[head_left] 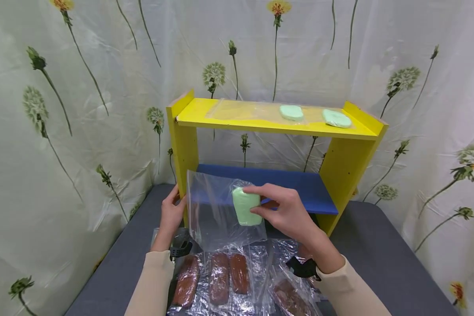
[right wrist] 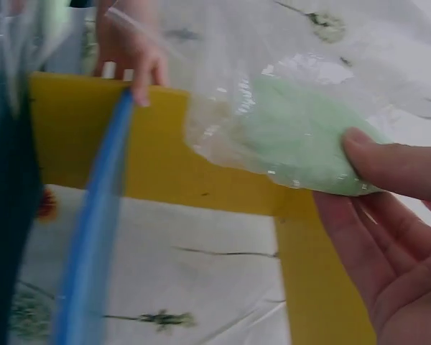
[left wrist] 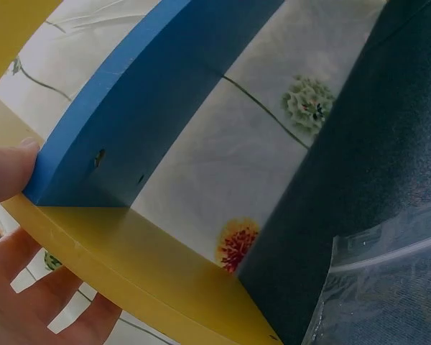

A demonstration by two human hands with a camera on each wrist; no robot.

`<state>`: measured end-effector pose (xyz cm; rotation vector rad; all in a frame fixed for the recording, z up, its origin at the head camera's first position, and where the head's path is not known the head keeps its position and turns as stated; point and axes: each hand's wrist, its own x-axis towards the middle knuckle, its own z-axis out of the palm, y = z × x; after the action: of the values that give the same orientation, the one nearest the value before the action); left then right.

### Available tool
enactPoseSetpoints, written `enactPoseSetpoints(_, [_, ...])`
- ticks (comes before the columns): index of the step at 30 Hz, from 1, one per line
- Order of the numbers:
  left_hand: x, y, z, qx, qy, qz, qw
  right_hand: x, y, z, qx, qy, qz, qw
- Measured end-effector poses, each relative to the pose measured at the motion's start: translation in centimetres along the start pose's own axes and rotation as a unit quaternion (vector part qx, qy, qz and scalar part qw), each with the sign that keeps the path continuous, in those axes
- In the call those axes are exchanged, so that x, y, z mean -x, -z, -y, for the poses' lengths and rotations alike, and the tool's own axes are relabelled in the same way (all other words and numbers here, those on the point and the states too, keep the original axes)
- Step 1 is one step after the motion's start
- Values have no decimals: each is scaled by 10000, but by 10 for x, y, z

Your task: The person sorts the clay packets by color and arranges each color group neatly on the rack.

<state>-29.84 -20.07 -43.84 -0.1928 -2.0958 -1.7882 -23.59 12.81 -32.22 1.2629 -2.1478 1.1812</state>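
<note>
Your right hand (head_left: 287, 210) pinches the bagged green bar (head_left: 242, 210) between thumb and fingers; your left hand (head_left: 172, 215), fingers spread, grips the yellow side panel (head_left: 183, 151).

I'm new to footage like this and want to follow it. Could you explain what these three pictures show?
There is no machine: you see a person's bare left hand and right hand. The wide picture comes from a camera on the head, looking forward and down; the other two come from cameras on each wrist, showing that hand's work up close.

On the dark table stands a yellow-and-blue shelf, with clear-wrapped reddish-brown pieces in front. The left hand grips the shelf's left side. The right hand pinches a pale green block in a clear bag. Two more green blocks lie on the shelf's top.
</note>
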Motion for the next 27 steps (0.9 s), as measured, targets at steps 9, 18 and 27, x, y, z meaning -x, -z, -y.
enactPoseSetpoints(9, [-11, -2, 30, -231, -2, -260, 9994, -53, 37, 43, -158, 760, -706, 9945])
enactPoseSetpoints(18, [-14, -4, 34, -119, 101, -200, 9997, -92, 63, 52, -362, 778, -1340, 9873])
enactPoseSetpoints(27, [-13, -1, 33, -156, 90, -164, 9997, -126, 80, 48, -849, 473, -1840, 9781])
